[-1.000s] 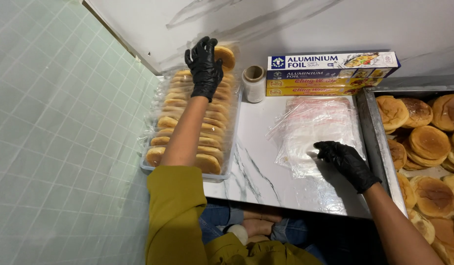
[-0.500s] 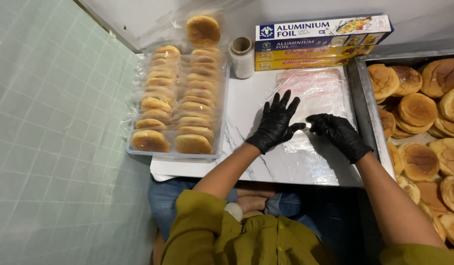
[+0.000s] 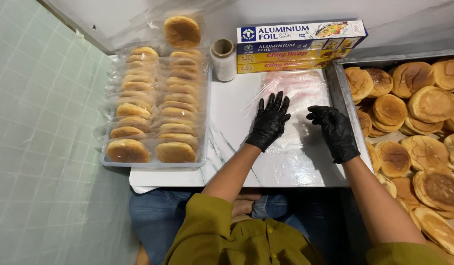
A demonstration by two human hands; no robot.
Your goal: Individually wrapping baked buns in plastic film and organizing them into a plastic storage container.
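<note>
Far out to the left of the left hand [image 3: 269, 121], a clear tray [image 3: 153, 163] holds two rows of buns wrapped in thin plastic [image 3: 148, 105], with one more wrapped bun [image 3: 182, 32] lying beyond the tray's far end. Just beyond and left of that hand's fingertips stands a small roll of clear film [image 3: 223, 60] on the white marble counter [image 3: 227, 122]. The left hand, in a black glove, lies flat with its fingers spread wide, pressing on the near left part of a stack of clear plastic bags [image 3: 295, 105] and gripping nothing. Straight beyond both hands, long boxes of foil and cling film [image 3: 300, 45] are piled against the wall. The right hand [image 3: 335, 131], also gloved in black, rests on the same bags just beside the left, its fingers loosely curled toward the plastic; whether it pinches a sheet cannot be told. To the right of that hand, past a metal edge, a tray of bare brown buns [image 3: 423, 122] is heaped.
</note>
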